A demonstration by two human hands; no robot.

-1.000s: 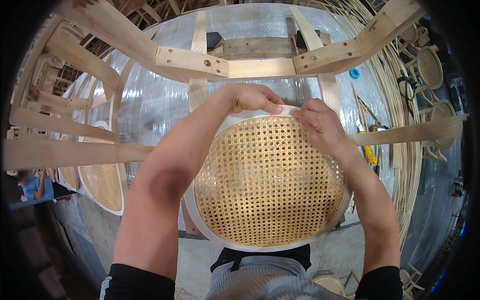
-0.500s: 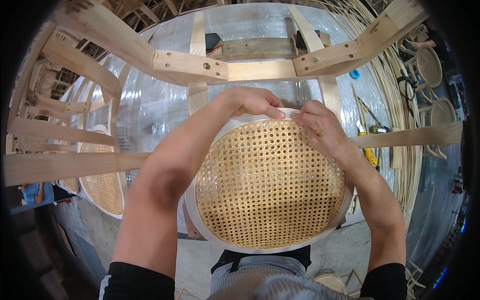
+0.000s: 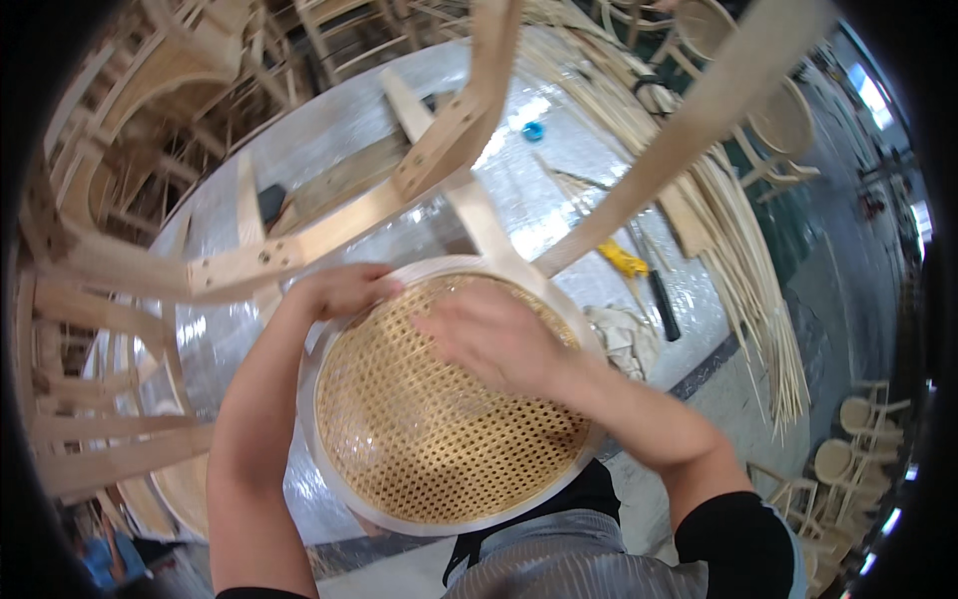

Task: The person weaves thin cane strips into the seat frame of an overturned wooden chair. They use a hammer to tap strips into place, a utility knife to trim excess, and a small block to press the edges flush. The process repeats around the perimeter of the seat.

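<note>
A pale wooden chair lies before me, its round seat (image 3: 308,419) filled with woven cane webbing (image 3: 449,449). At the far left of the seat's rim, my left hand (image 3: 344,290) is closed with its fingertips on the edge. My right hand (image 3: 494,334) passes over the upper part of the webbing, smeared by motion. Whether it touches the cane or holds anything cannot be made out. Beyond the seat runs the chair's jointed curved rail (image 3: 329,232), and a long wooden part (image 3: 649,190) slants up to the right.
A yellow tool (image 3: 624,260), a black-handled tool (image 3: 663,304) and a whitish cloth (image 3: 624,339) lie right of the seat on the plastic-covered table (image 3: 559,215). A blue ring (image 3: 533,131) is farther off. Long cane strips (image 3: 733,270) line the right edge. Chair frames crowd the left.
My view has turned to the right, showing more of the right side. My right hand has left the far rim and swung over the webbing. My left hand is now farther left along the rim.
</note>
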